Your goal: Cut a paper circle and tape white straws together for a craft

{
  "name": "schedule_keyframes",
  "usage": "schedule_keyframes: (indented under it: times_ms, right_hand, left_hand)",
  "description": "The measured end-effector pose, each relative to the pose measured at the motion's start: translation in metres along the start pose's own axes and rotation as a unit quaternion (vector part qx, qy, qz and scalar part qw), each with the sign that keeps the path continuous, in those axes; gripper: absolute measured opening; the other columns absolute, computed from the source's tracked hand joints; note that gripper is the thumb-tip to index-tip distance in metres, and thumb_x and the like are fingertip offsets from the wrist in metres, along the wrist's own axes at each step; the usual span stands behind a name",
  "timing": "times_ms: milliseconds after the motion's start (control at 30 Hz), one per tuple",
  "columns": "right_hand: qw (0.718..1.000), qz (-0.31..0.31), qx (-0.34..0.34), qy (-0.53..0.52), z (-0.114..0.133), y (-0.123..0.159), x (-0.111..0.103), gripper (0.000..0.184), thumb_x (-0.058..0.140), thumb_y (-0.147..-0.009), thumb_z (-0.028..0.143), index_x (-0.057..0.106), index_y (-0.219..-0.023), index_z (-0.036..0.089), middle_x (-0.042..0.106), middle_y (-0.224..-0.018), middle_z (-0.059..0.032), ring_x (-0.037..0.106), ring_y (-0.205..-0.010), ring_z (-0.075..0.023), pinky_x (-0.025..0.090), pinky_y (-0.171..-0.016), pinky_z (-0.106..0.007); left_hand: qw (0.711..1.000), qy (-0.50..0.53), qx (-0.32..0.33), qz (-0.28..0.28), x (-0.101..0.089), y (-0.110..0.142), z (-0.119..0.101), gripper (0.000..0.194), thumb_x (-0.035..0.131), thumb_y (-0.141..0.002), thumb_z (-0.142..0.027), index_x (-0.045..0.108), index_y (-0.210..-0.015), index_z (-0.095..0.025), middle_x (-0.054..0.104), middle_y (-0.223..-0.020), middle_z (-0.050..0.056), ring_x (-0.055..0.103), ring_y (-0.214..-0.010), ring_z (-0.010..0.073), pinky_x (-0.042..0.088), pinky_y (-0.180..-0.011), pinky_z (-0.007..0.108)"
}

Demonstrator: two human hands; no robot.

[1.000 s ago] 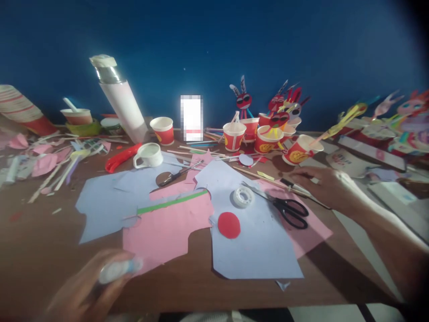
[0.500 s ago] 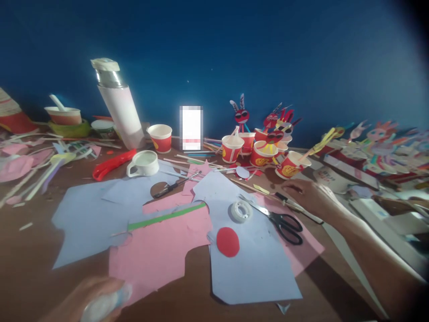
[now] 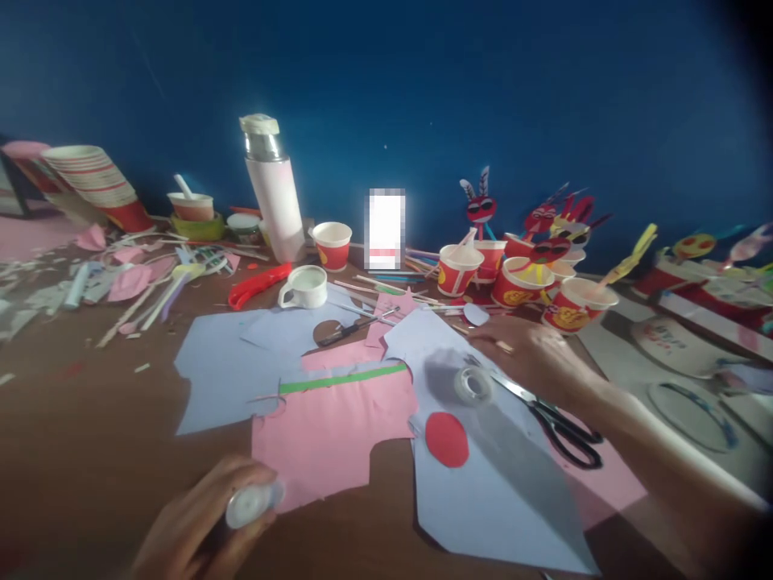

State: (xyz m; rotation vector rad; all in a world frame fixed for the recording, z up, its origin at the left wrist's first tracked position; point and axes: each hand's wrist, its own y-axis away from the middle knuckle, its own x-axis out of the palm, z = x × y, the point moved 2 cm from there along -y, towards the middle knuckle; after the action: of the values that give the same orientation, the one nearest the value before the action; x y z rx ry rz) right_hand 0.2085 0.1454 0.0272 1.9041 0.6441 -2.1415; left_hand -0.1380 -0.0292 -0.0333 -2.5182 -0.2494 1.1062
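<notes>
Note brown tabletop (image 3: pixel 138 411) against dark blue wall (image 3: pixel 338 89), strewn with cut paper. At lower left, see left hand (image 3: pixel 208 511) clamped round white tube (image 3: pixel 249 506), by a corner of pink paper (image 3: pixel 338 431); can't tell if touching it. Far part of tube lost in the grip. Find right hand (image 3: pixel 531 338) near black-handled scissors (image 3: pixel 568 435) and paper cups (image 3: pixel 580 304); fingers blurred, can't tell whether apart or together. Bright panel (image 3: pixel 385 229) pixelated, unreadable. Right forearm (image 3: pixel 670 435) cut off at frame edge.

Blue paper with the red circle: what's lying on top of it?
The red circle, a roll of tape and part of the scissors lie on the blue paper. Whatever is beneath them is hidden.
</notes>
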Motion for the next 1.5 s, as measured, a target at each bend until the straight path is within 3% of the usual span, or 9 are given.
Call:
schedule_keyframes:
  times_ms: [233,400,600,800,1033,1167,1300,1367,1500]
  right_hand:
    - [0.988,-0.001,-0.154,-0.019,0.085,-0.069,0.023,0.019,0.051,-0.088,0.022,0.067,-0.100,0.022,0.068,-0.101,-0.0041,0.060,-0.097,-0.0195,0.044,-0.084,-0.030]
    - [0.983,0.003,-0.182,0.000,0.102,-0.097,0.053,0.018,0.057,-0.083,0.016,0.067,-0.098,0.019,0.066,-0.099,-0.0086,0.056,-0.098,-0.0249,0.043,-0.082,-0.037]
    - [0.977,0.005,-0.213,-0.005,0.103,-0.099,0.066,0.014,0.054,-0.085,0.015,0.067,-0.088,0.018,0.066,-0.092,-0.0078,0.057,-0.097,-0.0250,0.041,-0.083,-0.037]
    - [0.981,-0.019,-0.141,-0.132,0.102,-0.077,0.038,0.019,0.039,-0.093,0.022,0.050,-0.107,0.016,0.066,-0.087,-0.0051,0.061,-0.078,-0.0170,0.044,-0.070,-0.029]
    - [0.945,0.080,-0.026,-0.315,0.105,-0.050,0.018,0.018,0.039,-0.093,0.034,0.051,-0.102,0.023,0.050,-0.063,0.0052,0.046,-0.055,-0.0109,0.034,-0.052,-0.024]
    - [0.898,0.110,-0.015,-0.425,0.107,-0.045,0.027,0.029,0.036,-0.093,0.039,0.051,-0.110,0.020,0.040,-0.056,0.0067,0.038,-0.049,-0.0098,0.031,-0.048,-0.024]
    - [0.846,0.130,-0.032,-0.516,0.108,-0.042,0.031,0.022,0.038,-0.093,0.033,0.052,-0.100,0.018,0.054,-0.073,0.0003,0.050,-0.064,-0.0114,0.041,-0.061,-0.026]
    - [0.847,0.130,-0.016,-0.516,0.107,-0.040,0.028,0.021,0.039,-0.093,0.033,0.053,-0.097,0.018,0.054,-0.074,0.0004,0.048,-0.063,-0.0109,0.040,-0.059,-0.025]
    - [0.895,0.099,0.016,-0.435,0.107,-0.037,0.017,0.026,0.041,-0.091,0.038,0.058,-0.095,0.019,0.048,-0.066,0.0030,0.042,-0.056,-0.0097,0.035,-0.052,-0.023]
  left_hand:
    - [0.996,-0.010,0.081,0.033,-0.003,-0.006,-0.004,0.009,0.057,-0.083,-0.026,0.059,-0.091,-0.023,0.066,-0.080,-0.001,0.065,-0.070,0.0115,0.047,-0.064,0.015]
    - [0.996,0.014,0.072,0.052,-0.003,-0.007,-0.007,0.010,0.054,-0.084,-0.018,0.055,-0.093,-0.022,0.063,-0.078,-0.001,0.061,-0.069,0.0108,0.045,-0.063,0.016]
    - [0.995,0.023,0.058,0.072,-0.003,-0.003,-0.006,0.014,0.052,-0.083,-0.016,0.053,-0.095,-0.023,0.062,-0.081,-0.001,0.061,-0.072,0.0112,0.043,-0.064,0.017]
    - [0.995,0.036,0.050,0.073,-0.002,-0.003,-0.007,0.015,0.052,-0.084,-0.015,0.052,-0.096,-0.024,0.062,-0.081,-0.002,0.060,-0.072,0.0107,0.043,-0.064,0.018]
    - [0.997,0.021,0.044,0.065,-0.001,-0.001,-0.005,0.014,0.054,-0.083,-0.019,0.053,-0.096,-0.025,0.063,-0.084,-0.002,0.061,-0.076,0.0105,0.044,-0.067,0.016]
    - [0.997,0.015,0.051,0.051,-0.001,0.000,-0.004,0.016,0.055,-0.083,-0.019,0.053,-0.097,-0.024,0.064,-0.086,-0.001,0.062,-0.079,0.0113,0.045,-0.069,0.015]
    - [0.997,0.017,0.055,0.049,-0.001,-0.001,-0.005,0.015,0.054,-0.083,-0.018,0.053,-0.097,-0.024,0.063,-0.084,-0.001,0.062,-0.077,0.0105,0.044,-0.068,0.015]
    - [0.997,0.018,0.054,0.049,-0.001,-0.002,-0.006,0.014,0.054,-0.083,-0.018,0.054,-0.096,-0.023,0.063,-0.083,-0.001,0.061,-0.076,0.0105,0.044,-0.068,0.015]
    - [0.997,0.027,0.054,0.049,-0.002,-0.003,-0.007,0.014,0.053,-0.083,-0.016,0.055,-0.095,-0.022,0.063,-0.082,0.001,0.061,-0.075,0.0117,0.045,-0.067,0.017]
